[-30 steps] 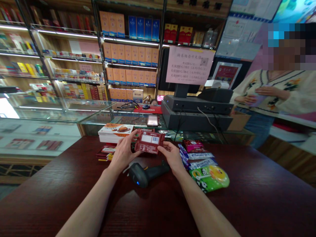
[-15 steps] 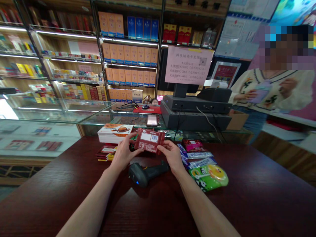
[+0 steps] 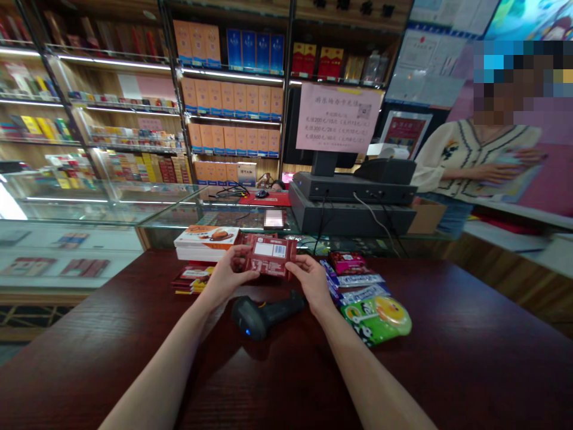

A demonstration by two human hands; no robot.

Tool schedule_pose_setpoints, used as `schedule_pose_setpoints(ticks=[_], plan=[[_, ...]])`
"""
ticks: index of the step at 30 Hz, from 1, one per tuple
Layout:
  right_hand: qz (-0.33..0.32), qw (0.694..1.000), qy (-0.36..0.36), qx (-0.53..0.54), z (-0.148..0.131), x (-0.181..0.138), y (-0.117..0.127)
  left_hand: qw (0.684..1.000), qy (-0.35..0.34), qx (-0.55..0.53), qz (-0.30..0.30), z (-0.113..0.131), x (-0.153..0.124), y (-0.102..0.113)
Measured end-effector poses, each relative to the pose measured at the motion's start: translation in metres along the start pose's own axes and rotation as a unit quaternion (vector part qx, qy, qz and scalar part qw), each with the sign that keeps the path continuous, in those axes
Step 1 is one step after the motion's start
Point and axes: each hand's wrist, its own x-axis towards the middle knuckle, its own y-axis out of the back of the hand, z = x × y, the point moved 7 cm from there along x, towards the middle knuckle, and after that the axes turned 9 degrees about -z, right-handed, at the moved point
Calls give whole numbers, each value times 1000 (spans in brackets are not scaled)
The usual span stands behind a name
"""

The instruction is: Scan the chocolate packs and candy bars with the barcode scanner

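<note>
Maroon packet (image 3: 270,255) still in both hands (image 3: 312,283), bystander's hands (image 3: 495,173) now closer together.

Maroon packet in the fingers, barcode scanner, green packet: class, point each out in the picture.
Maroon packet (image 3: 270,260): head view, middle of printed face.
Barcode scanner (image 3: 267,314): head view, where head meets handle.
Green packet (image 3: 376,323): head view, middle.

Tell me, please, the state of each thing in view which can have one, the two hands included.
Dark red packet: held up, barcode facing the camera.
Left hand: gripping its left end.
Right hand: pinching its right end.
Barcode scanner: lying on the table, blue light lit.
Green packet: lying on the table.
White-and-orange box: lying flat, closed as far as visible.
Shelf lights: lit.
Pink sheet: hanging over the monitor.
</note>
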Motion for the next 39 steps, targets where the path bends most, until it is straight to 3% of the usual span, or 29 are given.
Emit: schedule_pose_setpoints(ticks=[5,9,14,19,25,34,39], plan=[[8,1000,-9,22,-1,-1,4,994,31,-104,-18,-1,-2,-3],[2,1000,-5,25,-2,-2,5,993,45,-108,14,-6,-1,4],[11,1000,8,-14,-2,-1,9,995,5,-86,45,-4,3,12],[35,995,20,-92,-13,-1,16,996,-28,-9,86,5,1,17],[5,997,30,-68,-25,-2,13,983,-54,111,135,18,-6,24],[-52,994,45,-82,-24,-1,15,974,-126,152,111,33,-13,23],[-110,977,63,-174,-32,-3,8,946,-163,261,107,34,-13,28]])
